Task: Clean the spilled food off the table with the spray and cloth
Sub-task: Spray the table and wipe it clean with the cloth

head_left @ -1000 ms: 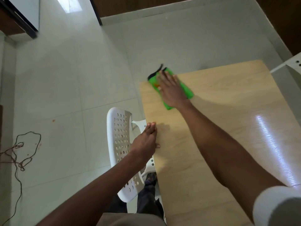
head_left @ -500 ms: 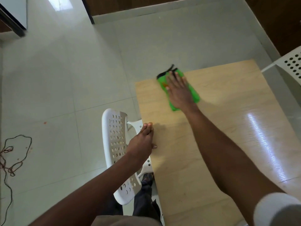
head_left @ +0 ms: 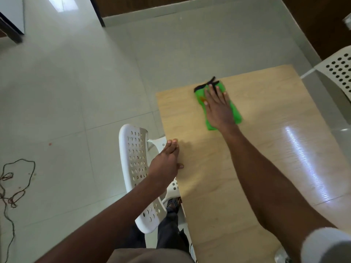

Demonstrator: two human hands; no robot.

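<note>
Pale tiled floor (head_left: 76,82) fills most of the view, glossy, with a small reddish speck on it at the left. Over it, the wooden table (head_left: 237,177) runs from the bottom edge up toward the far wall, light grain, a bright streak of glare down its right side. A white perforated chair (head_left: 135,168) sits tucked against the table's left edge, its back toward the open floor, and a second white chair (head_left: 338,73) peeks in at the far right. Dark wood panelling (head_left: 152,4) lines the wall at the top.

Now the arms: both bare, reaching forward. The right hand (head_left: 218,109) is spread flat, fingers straight, pressing down on the green cloth (head_left: 234,111). The cloth lies on the table near its far left corner, a black trim at its far end and an orange smear showing by the thumb. The left hand (head_left: 167,158) rests on the table's left edge, fingers straight and together, thumb lying on the tabletop, holding nothing.

Down at the left, a thin dark cord (head_left: 13,183) loops loosely across the tiles. A dark shoe (head_left: 172,205) shows under the table edge.
</note>
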